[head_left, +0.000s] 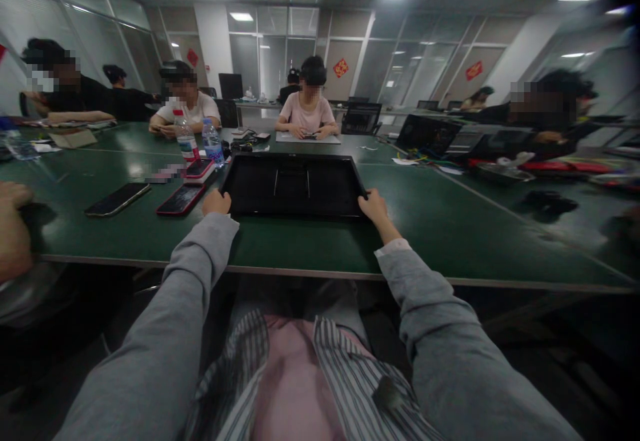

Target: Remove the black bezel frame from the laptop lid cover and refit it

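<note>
A wide black monitor (295,191) lies flat on the green table, its dark, shiny face turned up and its rim raised around it. Two thin bright lines show near the middle of that face. My left hand (217,203) grips the near left side, thumb up over the rim. Opposite it, my right hand (375,206) is closed on the right side, also with the thumb on top. The fingers under the edge are hidden. Just left of my left hand lies a phone with a red case (181,199).
Beyond the red-cased phone are a black phone (119,199), another phone on a small box (199,168) and two water bottles (186,137). Cables lie behind the monitor. A person in pink (307,111) sits across the table (310,247); another person's arm (13,234) rests at left.
</note>
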Demonstrator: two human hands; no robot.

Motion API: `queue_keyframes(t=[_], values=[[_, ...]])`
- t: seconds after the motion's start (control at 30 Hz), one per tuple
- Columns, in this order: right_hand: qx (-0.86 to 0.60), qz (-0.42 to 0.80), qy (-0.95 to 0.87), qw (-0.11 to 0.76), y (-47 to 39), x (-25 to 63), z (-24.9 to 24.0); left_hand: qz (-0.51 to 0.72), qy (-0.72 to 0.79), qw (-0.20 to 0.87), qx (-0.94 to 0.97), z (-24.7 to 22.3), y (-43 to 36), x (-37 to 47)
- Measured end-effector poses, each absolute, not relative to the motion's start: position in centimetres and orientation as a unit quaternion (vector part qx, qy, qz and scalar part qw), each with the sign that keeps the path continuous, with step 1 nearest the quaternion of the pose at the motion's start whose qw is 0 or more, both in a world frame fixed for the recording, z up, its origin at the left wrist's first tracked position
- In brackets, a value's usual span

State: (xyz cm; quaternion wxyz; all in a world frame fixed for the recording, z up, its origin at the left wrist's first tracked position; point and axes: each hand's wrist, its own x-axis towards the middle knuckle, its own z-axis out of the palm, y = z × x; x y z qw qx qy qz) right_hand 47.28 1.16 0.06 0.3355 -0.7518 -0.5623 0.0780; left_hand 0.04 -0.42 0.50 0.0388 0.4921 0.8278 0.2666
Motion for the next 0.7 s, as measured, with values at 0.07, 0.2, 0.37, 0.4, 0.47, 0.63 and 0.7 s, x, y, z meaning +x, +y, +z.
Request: queue_keyframes(t=[0.07, 0.2, 0.37, 0.4, 0.47, 0.63, 0.7], values=[[-0.758, 0.083, -0.567, 0.312, 1.2, 47.3, 0.1, 0.269, 0.830, 0.020, 0.488, 0.5, -0.5, 0.1], [-0.753, 0.095, -0.582, 0.292, 1.2, 47.2, 0.3, 0.278, 0.832, 0.002, 0.480, 0.6, -0.9, 0.4], [-0.748, 0.135, -0.576, 0.301, 1.1, 46.8, 0.2, 0.296, 0.835, -0.007, 0.464, 0.4, -1.2, 0.8], [-0.747, 0.139, -0.574, 0.305, 1.1, 46.8, 0.1, 0.298, 0.835, -0.009, 0.462, 0.4, -1.2, 0.8], [-0.742, 0.146, -0.571, 0.320, 1.2, 46.6, 0.0, 0.301, 0.835, -0.014, 0.461, 0.3, -1.2, 0.9], [-0.690, 0.209, -0.534, 0.441, 1.7, 46.1, 0.0, 0.303, 0.831, -0.005, 0.466, 0.3, -1.0, 0.9], [-0.672, 0.266, -0.498, 0.479, 2.0, 45.9, 0.1, 0.306, 0.828, 0.000, 0.469, 0.3, -1.0, 0.8]])
